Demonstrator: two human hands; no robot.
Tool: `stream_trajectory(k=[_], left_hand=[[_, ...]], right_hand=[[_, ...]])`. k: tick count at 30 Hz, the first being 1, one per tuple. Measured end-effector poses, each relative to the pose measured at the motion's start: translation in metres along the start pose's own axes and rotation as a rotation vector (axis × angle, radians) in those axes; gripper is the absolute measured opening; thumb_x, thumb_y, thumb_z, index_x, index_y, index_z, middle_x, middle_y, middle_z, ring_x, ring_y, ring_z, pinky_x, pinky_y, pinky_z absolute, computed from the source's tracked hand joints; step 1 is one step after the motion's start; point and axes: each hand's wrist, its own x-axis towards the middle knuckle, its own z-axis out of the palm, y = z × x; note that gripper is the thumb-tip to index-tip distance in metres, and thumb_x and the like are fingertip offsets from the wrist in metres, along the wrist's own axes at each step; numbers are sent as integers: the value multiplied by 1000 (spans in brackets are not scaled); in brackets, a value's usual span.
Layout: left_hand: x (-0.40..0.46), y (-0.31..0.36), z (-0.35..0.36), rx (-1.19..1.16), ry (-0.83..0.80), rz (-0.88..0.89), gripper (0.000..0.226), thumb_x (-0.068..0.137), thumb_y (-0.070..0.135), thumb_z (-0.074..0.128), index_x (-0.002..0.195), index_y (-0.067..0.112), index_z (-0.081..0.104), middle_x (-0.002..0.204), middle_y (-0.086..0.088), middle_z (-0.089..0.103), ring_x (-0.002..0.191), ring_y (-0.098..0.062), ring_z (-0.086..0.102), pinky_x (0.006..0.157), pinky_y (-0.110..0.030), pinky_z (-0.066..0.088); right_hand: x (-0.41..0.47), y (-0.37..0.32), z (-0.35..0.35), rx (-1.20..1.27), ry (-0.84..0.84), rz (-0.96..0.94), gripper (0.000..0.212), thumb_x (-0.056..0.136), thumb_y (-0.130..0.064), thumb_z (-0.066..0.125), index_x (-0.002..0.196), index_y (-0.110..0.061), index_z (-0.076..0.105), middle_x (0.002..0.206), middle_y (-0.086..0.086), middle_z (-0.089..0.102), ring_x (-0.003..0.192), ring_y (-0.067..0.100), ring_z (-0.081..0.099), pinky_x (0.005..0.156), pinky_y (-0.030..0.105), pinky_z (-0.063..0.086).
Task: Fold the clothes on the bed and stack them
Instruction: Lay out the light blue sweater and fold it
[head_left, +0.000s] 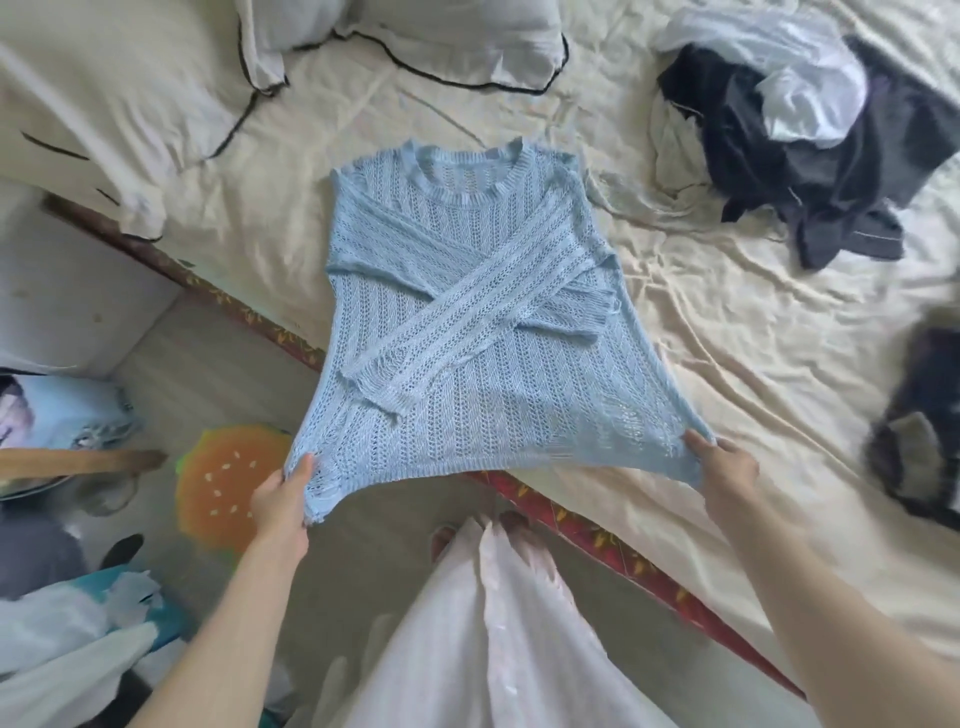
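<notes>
Light-blue open-knit sweater lies at frame centre on the cream bed sheet, neckline toward the top, both sleeves crossed over the body. No label or writing is legible on it. Left hand, lower left, pinches the left hem corner, lifted past the bed edge. Right hand, lower right, pinches the right hem corner. Dark and white unfolded clothes are heaped at upper right.

Bare cream bed sheet open right of the blue sweater, dark clothes pile blocking the far right, pillows along the far edge, another dark garment at right edge.
</notes>
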Motion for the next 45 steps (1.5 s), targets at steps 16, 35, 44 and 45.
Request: stream_trajectory(k=[16, 35, 44, 45], left_hand=[[48, 105, 59, -8, 30, 253, 25, 91, 19, 62, 112, 4, 60, 113, -11, 63, 101, -25, 60, 90, -42, 49], [229, 250, 226, 12, 43, 252, 21, 89, 12, 64, 70, 15, 56, 76, 0, 57, 77, -20, 58, 78, -36, 49], [276, 277, 267, 148, 74, 329, 31, 88, 12, 65, 61, 15, 49, 65, 1, 49, 57, -8, 47, 49, -18, 43], [279, 276, 269, 144, 79, 307, 29, 88, 11, 65, 63, 15, 51, 67, 1, 51, 59, -8, 49, 50, -17, 44]], right_hand=[[22, -107, 59, 518, -125, 41, 11, 96, -11, 53, 98, -22, 55, 93, -4, 56, 90, 14, 55, 83, 37, 47], [187, -264, 220, 594, -180, 115, 19, 96, -14, 53, 111, -24, 56, 109, -3, 54, 110, 18, 51, 94, 36, 48], [226, -301, 274, 639, -78, 148, 11, 92, -9, 59, 95, -20, 57, 79, -10, 50, 57, -6, 56, 45, 11, 46], [227, -303, 278, 636, -94, 155, 14, 92, -8, 59, 94, -21, 56, 79, -10, 49, 58, -6, 56, 45, 10, 46]])
